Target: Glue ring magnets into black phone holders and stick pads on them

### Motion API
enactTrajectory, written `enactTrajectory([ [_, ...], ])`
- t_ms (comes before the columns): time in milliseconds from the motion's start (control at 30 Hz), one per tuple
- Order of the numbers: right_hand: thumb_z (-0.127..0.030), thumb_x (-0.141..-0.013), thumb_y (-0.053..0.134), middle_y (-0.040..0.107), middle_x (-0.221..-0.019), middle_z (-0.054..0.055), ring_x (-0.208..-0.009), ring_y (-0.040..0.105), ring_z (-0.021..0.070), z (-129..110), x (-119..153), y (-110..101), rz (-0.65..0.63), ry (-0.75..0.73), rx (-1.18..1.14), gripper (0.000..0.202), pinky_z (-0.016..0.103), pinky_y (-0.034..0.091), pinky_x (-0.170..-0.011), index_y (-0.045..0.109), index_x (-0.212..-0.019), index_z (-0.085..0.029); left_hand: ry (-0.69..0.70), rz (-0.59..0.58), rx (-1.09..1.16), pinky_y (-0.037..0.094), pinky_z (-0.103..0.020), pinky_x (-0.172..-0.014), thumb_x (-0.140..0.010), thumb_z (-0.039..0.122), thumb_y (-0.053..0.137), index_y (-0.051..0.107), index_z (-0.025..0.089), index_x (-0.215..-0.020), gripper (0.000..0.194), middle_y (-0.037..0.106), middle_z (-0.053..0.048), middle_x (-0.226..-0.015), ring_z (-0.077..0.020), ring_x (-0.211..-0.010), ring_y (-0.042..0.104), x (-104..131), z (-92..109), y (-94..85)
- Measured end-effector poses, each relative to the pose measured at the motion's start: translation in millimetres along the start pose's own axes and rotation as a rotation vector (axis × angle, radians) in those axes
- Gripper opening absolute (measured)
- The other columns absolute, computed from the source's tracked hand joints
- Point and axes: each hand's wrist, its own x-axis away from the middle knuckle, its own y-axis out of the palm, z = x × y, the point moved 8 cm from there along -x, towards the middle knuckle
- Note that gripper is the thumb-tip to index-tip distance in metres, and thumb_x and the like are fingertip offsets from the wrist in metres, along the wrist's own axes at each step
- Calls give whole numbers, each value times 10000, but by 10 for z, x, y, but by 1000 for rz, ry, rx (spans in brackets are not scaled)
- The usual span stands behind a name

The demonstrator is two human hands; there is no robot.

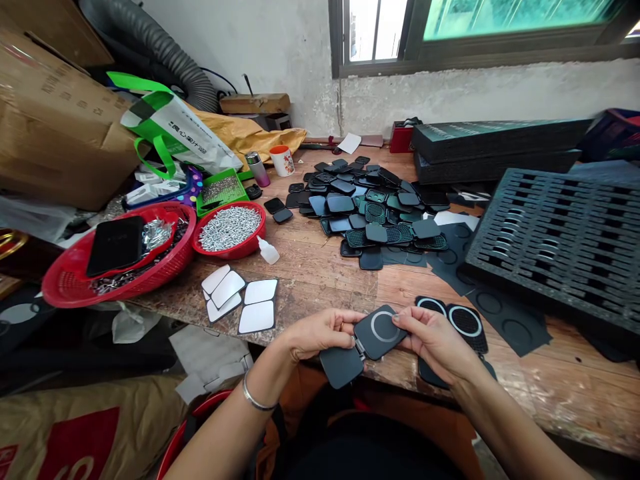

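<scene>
Over the table's front edge, both hands hold a folding charger pad (381, 331), made of two dark rounded panels joined by a metal hinge, with a pale ring on the right panel. My left hand (320, 337) pinches it near the hinge. The fingers of my right hand (433, 337) are closed on the right panel's outer edge, with the thumb near the ring. More dark panels with white rings (465, 323) lie on the table just behind my right hand, which partly covers them. White-faced panels (259, 305) rest on the table to the left.
A heap of dark panels (370, 200) covers the table's middle. Slotted black foam trays (550, 233) stand on the right. At left are a red bowl of screws (230, 230), a red basket (65, 280), a small white bottle (269, 251), a cup (282, 161) and a flask (257, 169).
</scene>
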Motion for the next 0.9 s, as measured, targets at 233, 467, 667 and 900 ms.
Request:
enactTrajectory([
  [233, -284, -654, 790, 639, -725, 20, -714, 591, 148, -6, 24, 7, 22, -10, -3, 233, 341, 524, -732, 602, -620, -150, -4, 3, 12, 528, -204, -592, -728, 72, 650, 497, 196, -1326, 630, 692, -121, -1074, -172, -698, 709, -2, -9, -4],
  [467, -288, -644, 799, 638, -748, 16, -717, 582, 140, -33, 35, 23, 44, -26, -4, 255, 323, 521, -711, 586, -608, -153, -2, 32, -18, 501, -180, -549, -738, 121, 679, 503, 178, -1321, 611, 692, -128, -1063, -162, -679, 700, 0, 4, -11],
  [667, -324, -610, 817, 635, -764, 23, -714, 570, 140, -60, 67, 45, 78, -41, 21, 284, 309, 512, -694, 588, -613, -157, 18, 70, -73, 506, -209, -560, -800, 241, 654, 483, 181, -1337, 567, 713, -121, -951, -171, -656, 693, 10, 5, -13],
  [900, -363, -601, 809, 643, -826, 34, -721, 561, 148, -101, 76, 19, 147, -136, 110, 283, 273, 472, -643, 597, -602, -176, 65, 167, -181, 463, -179, -486, -787, 224, 640, 515, 188, -1304, 533, 712, -64, -817, -142, -572, 660, 10, 36, -26],
])
